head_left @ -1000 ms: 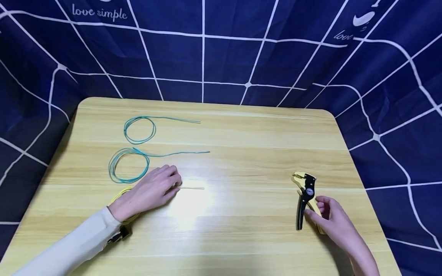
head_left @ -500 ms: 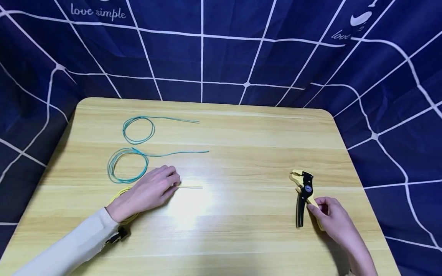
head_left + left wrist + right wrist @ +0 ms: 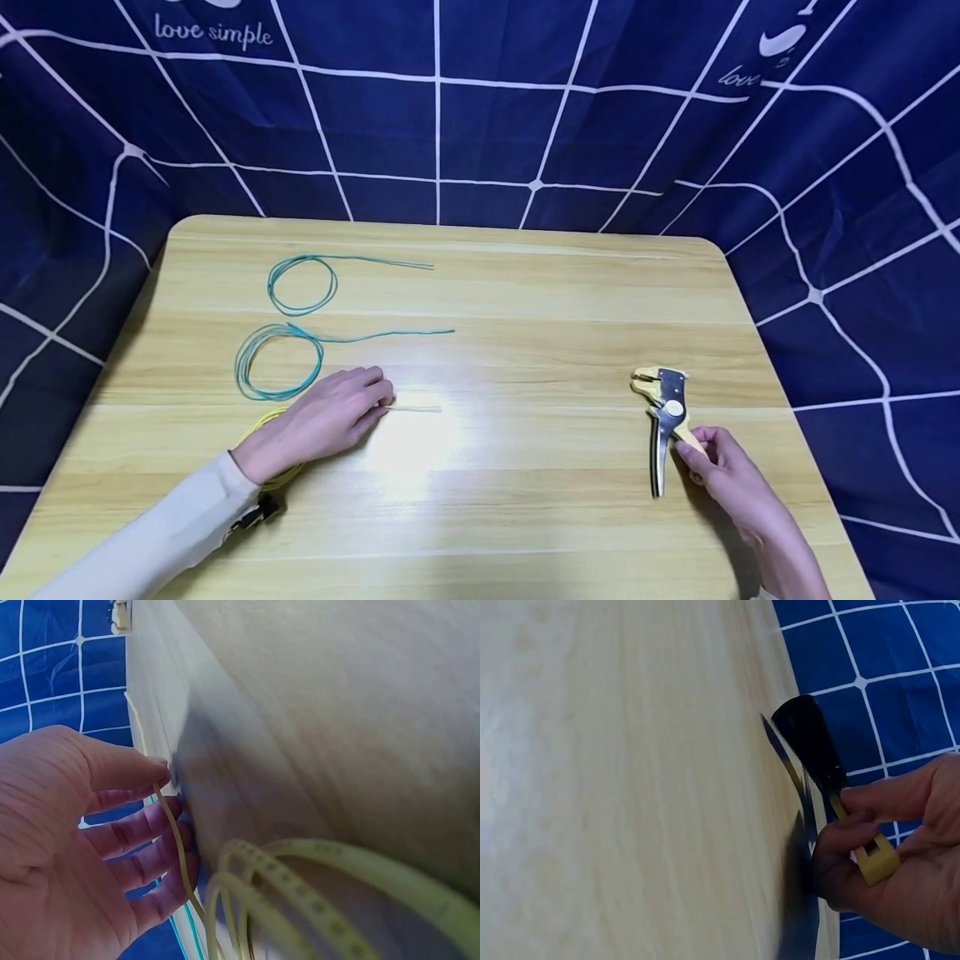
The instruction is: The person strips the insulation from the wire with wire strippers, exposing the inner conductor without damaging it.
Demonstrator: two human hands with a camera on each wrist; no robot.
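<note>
Right hand [image 3: 723, 475] is curling its fingers around the wire stripper [image 3: 663, 417] handle while left hand [image 3: 330, 414] is pinching the yellow wire [image 3: 415, 407] at its fingertips; judged next: bringing the wire's free end, beyond those fingertips, into the stripper's jaws.

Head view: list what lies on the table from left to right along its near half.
Yellow wire coil → left hand → straight yellow wire end → wire stripper → right hand.
</note>
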